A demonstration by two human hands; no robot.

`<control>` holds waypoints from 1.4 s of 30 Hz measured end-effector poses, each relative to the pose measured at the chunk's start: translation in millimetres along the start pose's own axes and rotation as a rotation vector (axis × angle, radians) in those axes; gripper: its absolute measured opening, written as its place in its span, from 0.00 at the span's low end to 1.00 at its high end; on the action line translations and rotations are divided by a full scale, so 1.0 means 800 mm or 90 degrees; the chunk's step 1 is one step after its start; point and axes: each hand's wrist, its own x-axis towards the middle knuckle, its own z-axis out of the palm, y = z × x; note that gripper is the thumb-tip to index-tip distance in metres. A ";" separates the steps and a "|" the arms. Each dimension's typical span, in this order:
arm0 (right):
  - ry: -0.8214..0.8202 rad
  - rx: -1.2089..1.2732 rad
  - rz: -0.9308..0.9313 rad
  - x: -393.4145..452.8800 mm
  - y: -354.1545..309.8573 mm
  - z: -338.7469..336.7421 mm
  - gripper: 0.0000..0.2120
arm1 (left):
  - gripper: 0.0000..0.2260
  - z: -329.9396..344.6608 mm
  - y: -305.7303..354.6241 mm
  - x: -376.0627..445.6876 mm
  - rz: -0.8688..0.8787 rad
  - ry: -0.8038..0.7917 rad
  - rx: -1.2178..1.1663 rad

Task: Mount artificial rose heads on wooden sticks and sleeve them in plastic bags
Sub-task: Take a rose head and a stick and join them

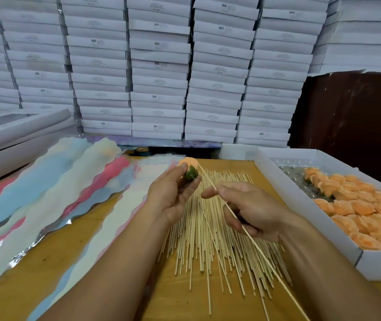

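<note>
Left hand [173, 193]: pinching rose head [188, 169], green base toward stick. Right hand [252, 212]: gripping stick [210, 184], forefinger extended, tip beside rose base. Mounting apparently not yet done; sleeving ahead. Loose sticks [219, 246] beneath; bags [52, 195] left; tray of rose heads [356, 209] right, cut off. Tip contact unclear.

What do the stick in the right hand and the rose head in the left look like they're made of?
Stick: pale, matte, thin and straight like the loose pile under it, so likely bare wood or bamboo. Rose head: soft matte peach petals over a dark green base, probably foam or fabric; the look does not settle which.
</note>
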 end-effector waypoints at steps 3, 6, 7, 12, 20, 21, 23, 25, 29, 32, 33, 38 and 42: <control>-0.042 0.024 0.005 0.000 -0.001 0.000 0.12 | 0.10 0.001 0.003 0.001 -0.024 -0.001 -0.020; -0.078 0.042 0.032 0.000 -0.001 0.005 0.11 | 0.13 0.002 0.005 0.001 -0.030 0.003 -0.036; -0.084 0.037 0.034 0.000 -0.001 0.006 0.11 | 0.14 0.003 0.005 0.001 -0.030 0.004 -0.042; -0.096 0.005 0.030 -0.002 -0.001 0.010 0.11 | 0.14 0.004 0.005 0.001 -0.020 0.000 -0.051; -0.094 0.021 0.012 -0.004 -0.003 0.007 0.11 | 0.10 0.000 0.005 0.001 -0.016 -0.002 -0.046; -0.092 0.023 0.010 -0.004 -0.004 0.007 0.11 | 0.09 0.000 0.005 0.001 -0.015 -0.001 -0.047; -0.089 0.025 0.006 -0.005 -0.004 0.006 0.11 | 0.09 0.000 0.005 0.001 -0.014 0.002 -0.050; -0.087 0.028 0.002 -0.005 -0.004 0.006 0.12 | 0.09 0.000 0.005 0.001 -0.016 0.002 -0.047; -0.088 0.026 0.001 -0.004 -0.003 0.005 0.12 | 0.10 0.000 0.005 0.001 -0.016 0.003 -0.040; -0.090 0.027 0.000 -0.004 -0.002 0.005 0.12 | 0.10 0.000 0.004 0.000 -0.015 0.004 -0.034; -0.090 0.027 0.000 -0.004 -0.002 0.005 0.12 | 0.11 0.000 0.004 0.000 -0.015 0.004 -0.033; -0.091 0.028 -0.003 -0.003 -0.001 0.005 0.12 | 0.11 0.000 0.004 -0.001 -0.016 0.003 -0.025; -0.092 0.032 -0.005 -0.002 0.000 0.004 0.12 | 0.12 0.000 0.004 -0.001 -0.016 0.001 -0.023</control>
